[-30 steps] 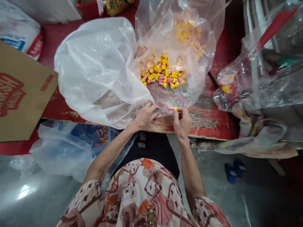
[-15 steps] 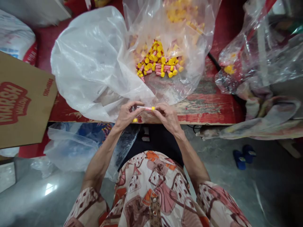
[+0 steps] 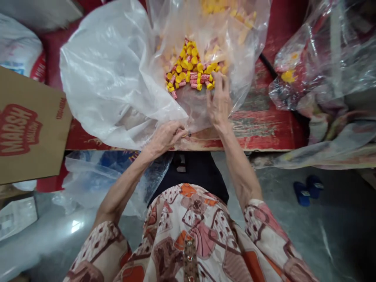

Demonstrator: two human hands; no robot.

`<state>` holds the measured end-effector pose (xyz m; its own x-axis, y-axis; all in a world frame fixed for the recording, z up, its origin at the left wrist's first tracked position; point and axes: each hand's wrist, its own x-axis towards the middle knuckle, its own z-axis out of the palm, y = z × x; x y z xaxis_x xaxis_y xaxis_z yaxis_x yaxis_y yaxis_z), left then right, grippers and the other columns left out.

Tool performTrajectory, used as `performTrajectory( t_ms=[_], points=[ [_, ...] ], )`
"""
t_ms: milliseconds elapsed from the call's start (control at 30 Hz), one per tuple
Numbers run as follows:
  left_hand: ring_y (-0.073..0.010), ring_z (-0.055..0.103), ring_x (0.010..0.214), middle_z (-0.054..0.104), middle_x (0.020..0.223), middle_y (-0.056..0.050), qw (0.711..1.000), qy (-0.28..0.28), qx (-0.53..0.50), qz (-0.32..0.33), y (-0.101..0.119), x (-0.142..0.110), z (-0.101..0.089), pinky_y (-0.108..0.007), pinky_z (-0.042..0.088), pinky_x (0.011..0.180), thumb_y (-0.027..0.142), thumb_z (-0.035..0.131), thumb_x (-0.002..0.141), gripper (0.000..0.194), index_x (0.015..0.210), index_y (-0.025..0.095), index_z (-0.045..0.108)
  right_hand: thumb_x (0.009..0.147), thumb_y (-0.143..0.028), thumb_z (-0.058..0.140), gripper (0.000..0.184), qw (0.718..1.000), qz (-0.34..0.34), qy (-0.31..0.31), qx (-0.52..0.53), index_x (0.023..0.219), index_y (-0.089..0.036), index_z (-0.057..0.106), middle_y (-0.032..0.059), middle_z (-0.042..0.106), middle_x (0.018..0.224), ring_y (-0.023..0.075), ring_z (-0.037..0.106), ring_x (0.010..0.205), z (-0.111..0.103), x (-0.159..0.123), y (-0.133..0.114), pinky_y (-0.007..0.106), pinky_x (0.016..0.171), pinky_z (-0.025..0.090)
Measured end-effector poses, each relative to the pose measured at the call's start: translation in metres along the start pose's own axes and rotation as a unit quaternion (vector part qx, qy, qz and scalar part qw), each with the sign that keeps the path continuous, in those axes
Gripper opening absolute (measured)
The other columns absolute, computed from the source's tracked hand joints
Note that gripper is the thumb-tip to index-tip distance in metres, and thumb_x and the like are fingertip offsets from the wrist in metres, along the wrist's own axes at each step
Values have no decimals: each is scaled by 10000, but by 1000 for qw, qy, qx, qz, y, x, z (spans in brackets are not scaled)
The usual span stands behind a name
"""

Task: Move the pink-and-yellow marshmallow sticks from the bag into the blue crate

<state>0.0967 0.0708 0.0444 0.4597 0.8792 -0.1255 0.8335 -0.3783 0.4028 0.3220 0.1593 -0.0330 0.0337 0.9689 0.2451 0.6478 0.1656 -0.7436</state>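
Observation:
My left hand (image 3: 167, 136) is closed near the table's front edge, its thumb and fingers round a small clear tube, of which little more than the end shows. Forward and to the right, my right hand (image 3: 219, 100) reaches over the clear plastic bag, fingers apart, with the tips at the near right side of a pile of small pink-patterned pieces with yellow caps (image 3: 194, 59). Whether a fingertip touches one piece cannot be made out. Some of the pile lies under the clear plastic bag (image 3: 241, 70).
A large whitish plastic bag (image 3: 105, 66) spreads over the red worn table (image 3: 264, 135) on the left. A cardboard box (image 3: 44, 156) stands at the far left. Crumpled clear plastic (image 3: 329, 74) lies at the right. Blue slippers (image 3: 302, 194) rest on the floor.
My right hand has left the tube that both hands held and moved forward to the pile. My left hand stays near the edge. The yellow-capped piece at the tube's end no longer shows.

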Motion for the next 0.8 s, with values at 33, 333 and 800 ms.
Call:
performTrajectory(
  t_ms=[33,333,800],
  points=[
    [-204,710,940,756,1030,-57,1000,20,3,-12,1,-1,2,-316,561,928,300,654,1091,125,1108,200,726,1091,-157,425,560,999,7,-8,-31,1644,-233,469,146,497,1629,269,476,1467,5,11,-1,447,1176,475],
    [-214,731,986,737,1119,-75,995,62,34,-66,22,-5,20,-293,554,824,232,616,1114,54,1149,209,649,1068,-183,451,383,982,-9,-72,-175,1379,-129,669,203,668,1388,300,601,1184,18,15,-6,409,1015,485],
    [-198,751,860,693,1006,-39,982,190,-4,-17,0,-18,65,-265,570,695,143,603,1057,80,1064,221,586,1129,-327,383,428,994,-69,86,-26,1395,-181,684,166,748,1261,272,715,1091,36,-26,-20,390,929,595]
  ],
)
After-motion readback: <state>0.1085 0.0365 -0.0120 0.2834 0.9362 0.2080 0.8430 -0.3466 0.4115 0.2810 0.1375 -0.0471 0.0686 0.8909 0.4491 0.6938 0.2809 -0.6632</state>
